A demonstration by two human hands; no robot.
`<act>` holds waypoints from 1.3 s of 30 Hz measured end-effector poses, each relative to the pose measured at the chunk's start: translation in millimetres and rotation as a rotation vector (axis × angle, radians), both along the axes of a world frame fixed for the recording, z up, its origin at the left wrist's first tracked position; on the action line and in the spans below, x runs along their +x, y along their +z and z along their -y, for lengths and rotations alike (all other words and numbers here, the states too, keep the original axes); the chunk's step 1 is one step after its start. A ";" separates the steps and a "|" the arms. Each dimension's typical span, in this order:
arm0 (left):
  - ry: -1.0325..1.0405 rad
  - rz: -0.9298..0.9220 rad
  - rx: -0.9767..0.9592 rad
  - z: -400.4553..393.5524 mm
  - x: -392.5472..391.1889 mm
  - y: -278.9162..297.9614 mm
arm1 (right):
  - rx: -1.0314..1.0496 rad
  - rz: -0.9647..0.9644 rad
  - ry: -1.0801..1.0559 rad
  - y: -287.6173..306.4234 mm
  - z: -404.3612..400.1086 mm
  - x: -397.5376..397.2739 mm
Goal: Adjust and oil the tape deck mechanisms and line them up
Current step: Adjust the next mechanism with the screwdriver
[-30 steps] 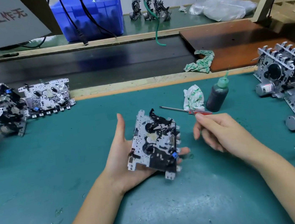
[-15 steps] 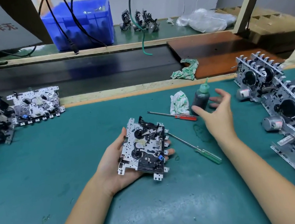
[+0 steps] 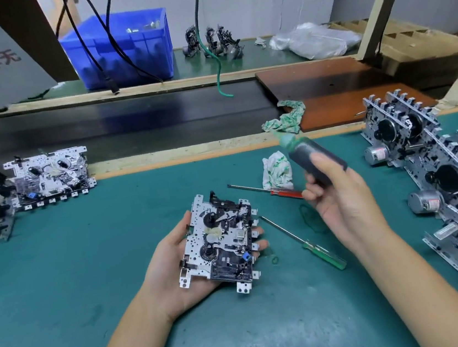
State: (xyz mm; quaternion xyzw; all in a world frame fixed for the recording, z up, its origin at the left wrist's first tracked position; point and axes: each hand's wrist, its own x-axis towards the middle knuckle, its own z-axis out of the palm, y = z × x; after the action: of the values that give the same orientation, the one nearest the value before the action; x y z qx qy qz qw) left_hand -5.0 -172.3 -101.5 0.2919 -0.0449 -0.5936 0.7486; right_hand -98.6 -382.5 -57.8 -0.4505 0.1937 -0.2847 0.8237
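A tape deck mechanism (image 3: pixel 221 240), a silver metal plate with black reels and a small blue part, lies face up in my left hand (image 3: pixel 172 262), cupped from below above the green mat. My right hand (image 3: pixel 338 200) grips a dark oil bottle (image 3: pixel 310 153) with a green cap, lifted off the mat and tilted up to the left, to the right of the mechanism. A row of mechanisms with motors (image 3: pixel 438 176) stands on edge along the right. More mechanisms (image 3: pixel 49 178) lie at the far left.
A red-handled screwdriver (image 3: pixel 270 190) and a green-handled screwdriver (image 3: pixel 305 240) lie on the mat between my hands. Two crumpled cloths (image 3: pixel 274 167) sit near the mat's back edge. A dark conveyor belt (image 3: pixel 129 125) runs behind, with a blue bin (image 3: pixel 120 48) beyond.
My right hand reached to the oil bottle, took hold of it and lifted it off the mat. The mechanism stayed in my left hand.
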 end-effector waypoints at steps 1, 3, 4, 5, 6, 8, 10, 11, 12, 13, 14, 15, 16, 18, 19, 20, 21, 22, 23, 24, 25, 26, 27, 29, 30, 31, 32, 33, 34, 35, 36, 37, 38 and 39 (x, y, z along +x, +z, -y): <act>0.016 -0.006 0.002 0.0 -0.2 0.7 | 0.149 0.058 0.027 2.4 -4.0 -1.4; 0.046 -0.028 -0.007 0.3 -1.0 1.7 | 0.303 0.101 0.040 5.2 -10.2 -3.7; 0.061 -0.041 -0.012 0.7 -1.4 1.7 | 0.301 0.081 0.031 5.6 -13.2 -3.7; 0.073 -0.052 -0.013 1.1 -1.9 1.8 | 0.270 0.047 0.021 5.5 -16.4 -3.3; 0.080 -0.060 -0.009 1.8 -2.2 2.2 | 0.231 0.008 0.013 4.9 -19.8 -2.9; 0.078 -0.065 0.003 2.7 -2.4 2.9 | 0.149 -0.065 -0.014 3.0 -25.8 -2.3; 0.067 -0.061 0.009 2.6 -2.9 4.4 | 0.083 -0.106 -0.068 0.2 -29.7 -1.8; 0.063 -0.059 0.010 2.4 -3.3 5.2 | 0.065 -0.108 -0.084 -0.8 -31.3 -1.7; 0.057 -0.055 0.010 2.0 -3.7 5.8 | 0.050 -0.102 -0.090 -1.1 -32.9 -1.7; 0.051 -0.050 0.009 1.6 -4.1 6.3 | 0.033 -0.094 -0.085 -1.4 -34.2 -1.6; 0.045 -0.047 0.008 1.5 -4.2 6.6 | 0.012 -0.091 -0.077 -1.5 -35.5 -1.5; 0.041 -0.044 0.010 1.3 -4.1 6.8 | -0.018 -0.096 -0.066 -1.1 -36.5 -1.6; 0.035 -0.039 0.016 1.5 -4.0 6.9 | -0.053 -0.107 -0.056 -0.3 -37.5 -1.5; 0.024 -0.030 0.021 1.5 -3.8 6.6 | -0.119 -0.128 -0.034 0.8 -38.9 -1.4; 0.021 -0.029 0.019 1.4 -3.8 6.6 | -0.139 -0.134 -0.023 1.0 -39.2 -1.4; 0.021 -0.029 0.017 1.3 -3.9 6.7 | -0.146 -0.136 -0.014 0.8 -39.1 -1.4; 0.023 -0.030 0.015 1.3 -4.0 6.5 | -0.146 -0.134 -0.009 -0.2 -38.3 -1.6; 0.025 -0.030 0.012 1.3 -4.1 6.5 | -0.144 -0.132 -0.007 -1.7 -37.3 -1.5; 0.027 -0.029 0.010 1.5 -4.1 6.7 | -0.144 -0.130 -0.009 -2.9 -36.2 -1.5; 0.029 -0.027 0.011 1.9 -4.1 7.2 | -0.145 -0.123 -0.008 -3.5 -35.4 -1.5; 0.029 -0.025 0.014 2.1 -4.3 7.6 | -0.147 -0.111 -0.003 -3.5 -34.9 -1.7; 0.030 -0.024 0.015 2.4 -4.6 7.8 | -0.149 -0.096 0.004 -3.1 -34.8 -1.8; 0.030 -0.025 0.012 2.4 -4.8 7.8 | -0.153 -0.088 0.011 -2.7 -35.0 -1.7; 0.026 -0.028 0.005 2.0 -5.2 7.7 | -0.164 -0.090 0.016 -2.4 -36.3 -1.0; 0.023 -0.027 0.005 1.9 -5.3 7.5 | -0.170 -0.095 0.015 -2.7 -36.8 -0.6; 0.023 -0.026 0.005 1.7 -5.2 7.2 | -0.175 -0.103 0.014 -3.1 -37.0 -0.3; 0.023 -0.026 0.003 2.0 -4.8 6.9 | -0.178 -0.110 0.013 -3.9 -36.9 0.1; 0.023 -0.026 0.002 2.2 -4.4 6.5 | -0.180 -0.112 0.012 -4.6 -36.6 0.1; 0.021 -0.024 0.004 2.5 -4.1 6.2 | -0.179 -0.111 0.012 -5.1 -36.3 0.0; 0.018 -0.023 0.005 2.3 -3.9 5.8 | -0.177 -0.109 0.013 -5.6 -36.0 0.2; 0.016 -0.023 0.005 2.2 -3.8 5.6 | -0.174 -0.106 0.014 -6.2 -35.7 0.3; 0.015 -0.023 0.001 2.3 -3.7 5.5 | -0.171 -0.102 0.014 -7.0 -35.5 0.6; 0.014 -0.023 -0.003 2.1 -3.7 5.6 | -0.169 -0.100 0.013 -8.1 -35.3 0.7; 0.014 -0.022 -0.004 2.1 -3.7 5.6 | -0.169 -0.101 0.012 -8.9 -35.3 0.6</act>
State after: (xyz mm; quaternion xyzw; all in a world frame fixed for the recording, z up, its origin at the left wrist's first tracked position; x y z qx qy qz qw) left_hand -8.8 -174.4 -95.9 0.2842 -0.0361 -0.5912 0.7539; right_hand -97.9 -347.2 -66.7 -0.5332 0.2078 -0.2721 0.7736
